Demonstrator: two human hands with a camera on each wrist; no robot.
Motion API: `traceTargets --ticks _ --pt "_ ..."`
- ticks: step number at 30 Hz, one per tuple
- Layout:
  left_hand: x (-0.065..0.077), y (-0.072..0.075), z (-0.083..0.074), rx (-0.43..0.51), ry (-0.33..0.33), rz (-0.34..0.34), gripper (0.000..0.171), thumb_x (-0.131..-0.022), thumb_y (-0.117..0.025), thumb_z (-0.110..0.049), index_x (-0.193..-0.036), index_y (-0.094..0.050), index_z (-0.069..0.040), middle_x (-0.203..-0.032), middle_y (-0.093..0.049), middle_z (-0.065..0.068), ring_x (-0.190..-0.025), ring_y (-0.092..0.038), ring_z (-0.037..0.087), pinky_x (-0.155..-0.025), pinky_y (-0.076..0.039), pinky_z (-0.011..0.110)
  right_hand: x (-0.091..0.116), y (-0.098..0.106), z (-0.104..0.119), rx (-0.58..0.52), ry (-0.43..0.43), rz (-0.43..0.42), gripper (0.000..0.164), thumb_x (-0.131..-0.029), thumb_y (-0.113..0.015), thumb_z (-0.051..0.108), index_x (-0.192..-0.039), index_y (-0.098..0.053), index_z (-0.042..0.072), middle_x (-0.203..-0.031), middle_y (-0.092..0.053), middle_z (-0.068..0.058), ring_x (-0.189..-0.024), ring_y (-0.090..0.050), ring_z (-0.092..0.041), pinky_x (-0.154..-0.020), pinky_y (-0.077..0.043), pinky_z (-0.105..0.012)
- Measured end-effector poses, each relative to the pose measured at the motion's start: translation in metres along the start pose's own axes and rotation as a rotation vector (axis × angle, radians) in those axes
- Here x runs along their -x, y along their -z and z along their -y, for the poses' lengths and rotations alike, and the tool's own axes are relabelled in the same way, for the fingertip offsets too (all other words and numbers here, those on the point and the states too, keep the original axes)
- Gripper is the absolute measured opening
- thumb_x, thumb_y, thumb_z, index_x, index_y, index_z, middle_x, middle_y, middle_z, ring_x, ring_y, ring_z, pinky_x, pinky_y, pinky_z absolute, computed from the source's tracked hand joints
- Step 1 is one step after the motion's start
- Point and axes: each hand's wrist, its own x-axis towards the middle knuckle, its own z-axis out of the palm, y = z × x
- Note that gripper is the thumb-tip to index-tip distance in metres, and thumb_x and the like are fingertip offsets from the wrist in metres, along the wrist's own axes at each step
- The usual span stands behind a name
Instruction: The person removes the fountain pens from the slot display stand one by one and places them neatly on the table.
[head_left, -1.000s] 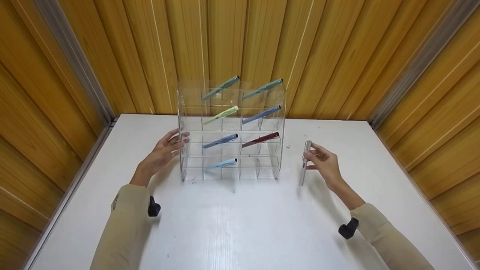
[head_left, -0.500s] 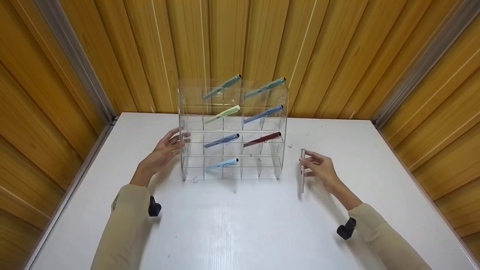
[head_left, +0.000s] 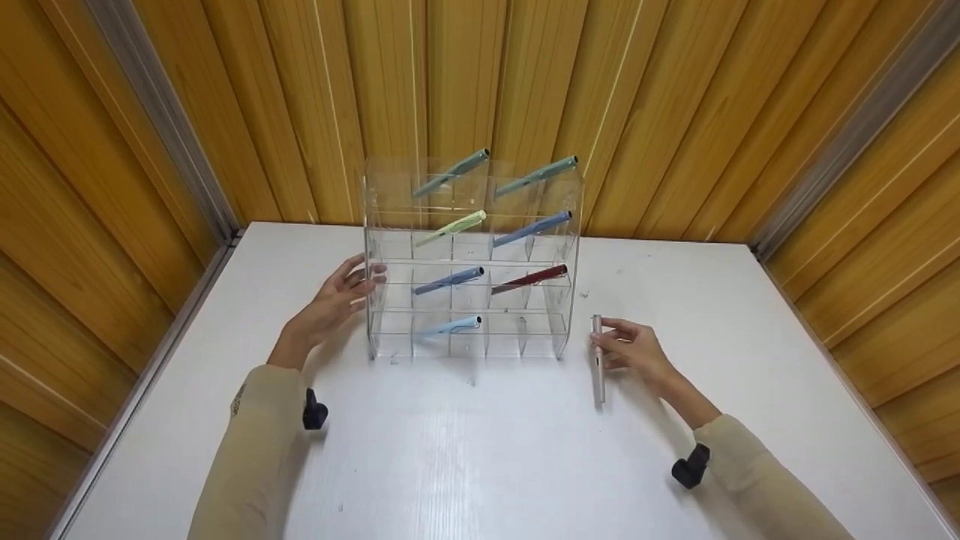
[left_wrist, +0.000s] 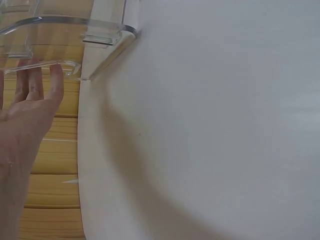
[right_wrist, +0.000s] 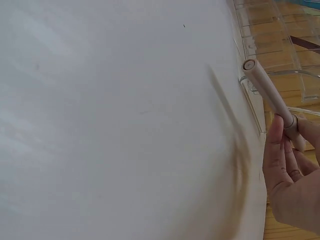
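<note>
Acrylic rack (head_left: 469, 262) held seven pens (head_left: 529, 279); my right hand (head_left: 636, 351) pinched one unracked pale-pink pen (head_left: 601, 382); my left hand (head_left: 328, 309), fingers loose, touched the rack.

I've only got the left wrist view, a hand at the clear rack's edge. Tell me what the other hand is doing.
Observer: The right hand is pinching a pale pen.
Operator: Say where that pen is.
Observer: In the head view, it's right of the clear rack, with a gap between them.
Operator: Now report the rack's lowest row.
Observer: It holds one pen, a light blue pen.
</note>
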Motion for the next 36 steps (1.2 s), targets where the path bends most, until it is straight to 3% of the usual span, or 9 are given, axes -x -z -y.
traceTargets --ticks 12,19,29,36 --pt "0.000 0.001 -0.001 -0.012 0.032 -0.009 0.072 -0.104 -0.057 -0.009 -0.163 -0.017 -0.016 -0.165 -0.030 0.018 -0.154 -0.031 0.034 -0.126 -0.025 0.057 0.006 -0.010 -0.007 0.035 -0.064 0.055 0.060 -0.096 -0.070 0.012 -0.145 -0.045 -0.013 -0.089 -0.071 0.003 -0.074 -0.071 -0.008 -0.065 -0.063 -0.027" --pt "0.002 0.002 -0.001 -0.045 0.026 -0.010 0.072 -0.104 -0.057 -0.011 -0.163 -0.017 -0.015 -0.165 -0.030 0.019 -0.154 -0.030 0.037 -0.126 -0.022 0.062 0.008 -0.015 -0.008 0.047 -0.042 0.063 0.063 -0.096 -0.069 0.007 -0.149 -0.040 -0.009 -0.090 -0.077 -0.002 -0.074 -0.072 -0.008 -0.063 -0.062 -0.026" --pt "0.001 0.003 0.000 -0.058 0.026 -0.007 0.075 -0.104 -0.057 -0.012 -0.164 -0.012 -0.012 -0.166 -0.029 0.019 -0.154 -0.029 0.037 -0.126 -0.022 0.060 0.006 -0.026 -0.005 0.163 -0.016 0.021 0.055 -0.092 -0.074 0.010 -0.138 -0.053 -0.010 -0.096 -0.071 -0.011 -0.072 -0.070 -0.010 -0.060 -0.063 -0.030" --pt "-0.001 0.002 -0.002 -0.041 0.029 -0.011 0.074 -0.103 -0.058 -0.009 -0.163 -0.016 -0.014 -0.166 -0.030 0.018 -0.154 -0.029 0.037 -0.126 -0.023 0.059 0.003 -0.030 -0.002 0.303 0.013 -0.022 0.050 -0.090 -0.076 0.011 -0.134 -0.060 -0.008 -0.095 -0.068 -0.013 -0.068 -0.066 -0.010 -0.057 -0.062 -0.030"
